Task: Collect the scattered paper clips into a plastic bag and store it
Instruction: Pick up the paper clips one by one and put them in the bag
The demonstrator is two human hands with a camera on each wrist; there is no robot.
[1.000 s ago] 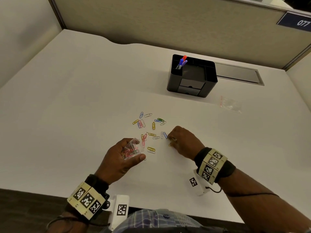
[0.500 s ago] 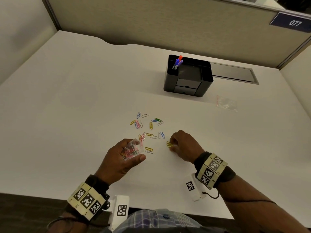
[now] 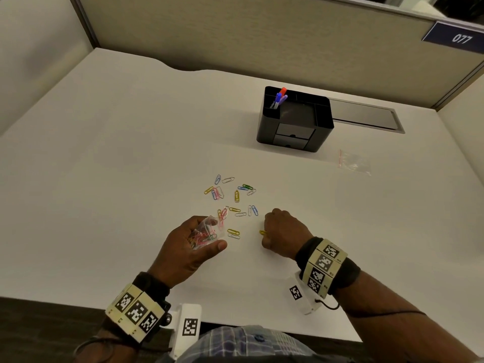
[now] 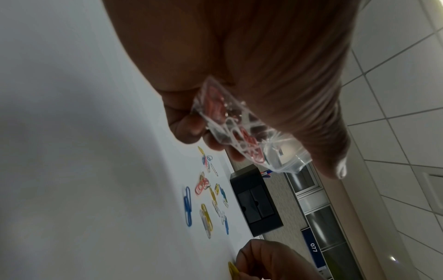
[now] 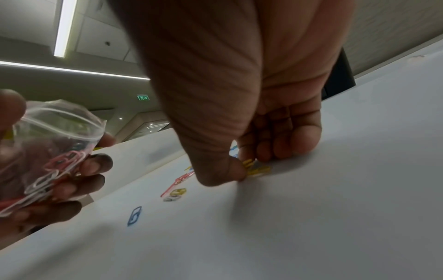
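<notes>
My left hand [image 3: 195, 239] grips a small clear plastic bag [image 3: 205, 231] [image 4: 239, 130] [image 5: 52, 144] with its mouth held up; several pink, white and yellow clips lie inside. My right hand [image 3: 281, 231] [image 5: 242, 166] is low on the white desk [image 3: 117, 179], thumb and fingers pinching a yellow paper clip [image 3: 262, 232] [image 5: 257, 168] [image 4: 233, 270] against the surface. Several coloured paper clips [image 3: 235, 196] [image 4: 206, 199] lie scattered just beyond both hands, and a yellow and a white one [image 3: 233, 233] lie between them.
A black desk organizer [image 3: 296, 119] with two small drawers and pens [image 3: 279, 96] stands farther back. A second empty clear bag [image 3: 353, 162] lies to its right. A grey cable hatch [image 3: 364, 115] sits by the partition wall.
My right hand has slid toward me and slightly right along the desk, dragging the yellow clip with it. The left hand with the bag has stayed put.
</notes>
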